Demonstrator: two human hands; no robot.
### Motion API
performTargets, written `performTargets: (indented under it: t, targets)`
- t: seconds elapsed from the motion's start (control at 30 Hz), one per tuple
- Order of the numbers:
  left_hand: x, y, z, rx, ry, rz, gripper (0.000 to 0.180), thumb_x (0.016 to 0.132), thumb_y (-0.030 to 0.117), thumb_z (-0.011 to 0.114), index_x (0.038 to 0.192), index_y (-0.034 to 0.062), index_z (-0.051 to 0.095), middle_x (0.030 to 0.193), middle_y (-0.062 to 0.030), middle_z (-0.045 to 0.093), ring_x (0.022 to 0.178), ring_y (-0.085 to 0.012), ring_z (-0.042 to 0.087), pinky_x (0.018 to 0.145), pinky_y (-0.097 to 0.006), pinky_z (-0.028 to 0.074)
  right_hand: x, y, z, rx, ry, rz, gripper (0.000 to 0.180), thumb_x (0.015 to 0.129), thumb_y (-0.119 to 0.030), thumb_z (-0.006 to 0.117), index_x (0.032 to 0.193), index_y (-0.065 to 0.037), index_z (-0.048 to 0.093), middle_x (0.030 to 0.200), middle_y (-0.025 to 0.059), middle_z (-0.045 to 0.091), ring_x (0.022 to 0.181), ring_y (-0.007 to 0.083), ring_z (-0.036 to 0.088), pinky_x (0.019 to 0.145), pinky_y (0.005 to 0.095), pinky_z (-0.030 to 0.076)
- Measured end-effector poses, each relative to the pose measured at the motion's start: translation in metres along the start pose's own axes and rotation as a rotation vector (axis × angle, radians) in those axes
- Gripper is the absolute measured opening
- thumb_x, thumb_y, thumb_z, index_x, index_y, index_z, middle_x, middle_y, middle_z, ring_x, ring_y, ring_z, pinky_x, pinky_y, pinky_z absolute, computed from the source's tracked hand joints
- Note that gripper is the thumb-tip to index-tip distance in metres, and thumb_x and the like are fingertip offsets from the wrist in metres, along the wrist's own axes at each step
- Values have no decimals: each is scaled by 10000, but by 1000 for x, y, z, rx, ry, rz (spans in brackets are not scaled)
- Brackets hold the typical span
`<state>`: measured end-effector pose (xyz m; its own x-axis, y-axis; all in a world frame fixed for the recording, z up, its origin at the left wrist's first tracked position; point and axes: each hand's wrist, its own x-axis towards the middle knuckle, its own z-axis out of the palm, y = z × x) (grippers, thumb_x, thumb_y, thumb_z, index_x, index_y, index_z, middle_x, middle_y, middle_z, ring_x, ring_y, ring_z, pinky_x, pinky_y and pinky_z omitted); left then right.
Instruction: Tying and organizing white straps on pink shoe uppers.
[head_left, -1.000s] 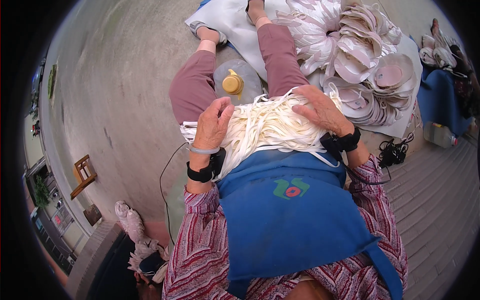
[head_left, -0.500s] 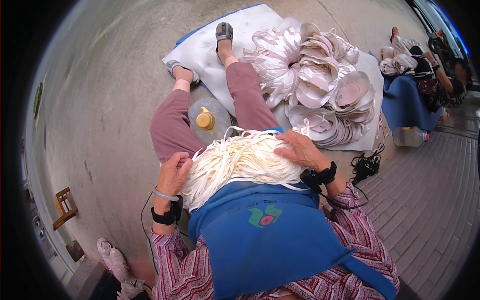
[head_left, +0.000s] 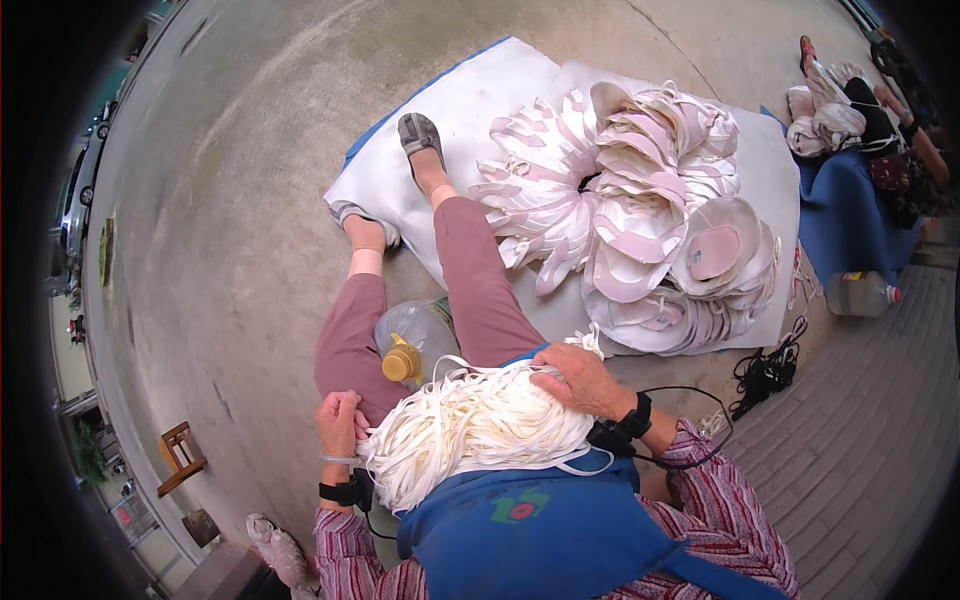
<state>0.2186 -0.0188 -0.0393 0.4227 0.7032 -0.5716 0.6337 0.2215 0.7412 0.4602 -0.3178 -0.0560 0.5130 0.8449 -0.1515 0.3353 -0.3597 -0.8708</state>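
A thick bundle of white straps (head_left: 470, 425) lies across my lap on a blue apron (head_left: 540, 530). My left hand (head_left: 338, 422) is closed on the straps at the bundle's left end. My right hand (head_left: 580, 382) rests palm down on top of the bundle at its right side, fingers spread over the straps. My legs in dusty pink trousers (head_left: 470, 290) stretch out ahead onto a white sheet (head_left: 460, 110).
A clear plastic jug with a yellow cap (head_left: 408, 348) stands between my knees. A big heap of pink and white shaped pieces (head_left: 640, 220) lies on the sheet. Black cables (head_left: 765, 370), another jug (head_left: 860, 293), a blue cloth with another person (head_left: 870, 110), and a wooden stool (head_left: 182, 458) surround me.
The view has tilted so more floor shows ahead. My left hand slid down from the top of the bundle to its left end; my right hand stays on top.
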Motion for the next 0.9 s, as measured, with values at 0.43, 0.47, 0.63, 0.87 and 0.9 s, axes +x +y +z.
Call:
performTargets:
  t: [0.43, 0.47, 0.63, 0.87, 0.9]
  targets:
    - [-36, -29, 33, 33, -47, -47, 147, 873, 154, 565, 809, 24, 590, 542, -10, 554, 388, -47, 443, 360, -189, 331, 6, 9, 2, 87, -34, -31, 198, 817, -233, 600, 879, -47, 569, 840, 111, 597, 773, 308, 586, 673, 372, 453]
    - [-34, -31, 28, 38, -59, -27, 147, 873, 154, 565, 809, 24, 590, 542, -10, 554, 388, -47, 443, 360, -189, 331, 5, 8, 6, 87, -22, -23, 217, 823, -250, 588, 877, -41, 574, 842, 120, 601, 781, 314, 586, 680, 377, 453]
    - [-42, -32, 10, -114, -40, 212, 174, 885, 189, 569, 879, 16, 589, 766, -55, 617, 655, -98, 576, 616, -224, 478, -2, 13, 12, 19, -24, 26, 287, 834, -310, 555, 891, -29, 576, 846, 146, 608, 806, 327, 584, 702, 392, 451]
    - [-110, -49, -120, -162, 443, 475, 187, 908, 164, 538, 968, -7, 584, 870, -71, 619, 821, -141, 591, 796, -275, 486, 4, -3, -6, -313, -231, -100, 320, 801, -306, 570, 935, -15, 581, 944, 200, 594, 903, 333, 568, 782, 419, 443]
    - [-127, -56, -139, -160, 474, 461, 187, 908, 164, 538, 968, -7, 584, 870, -71, 619, 821, -141, 591, 796, -275, 486, 11, -20, -17, -465, -243, -139, 318, 788, -292, 580, 944, -14, 582, 942, 200, 594, 903, 329, 569, 784, 410, 446]
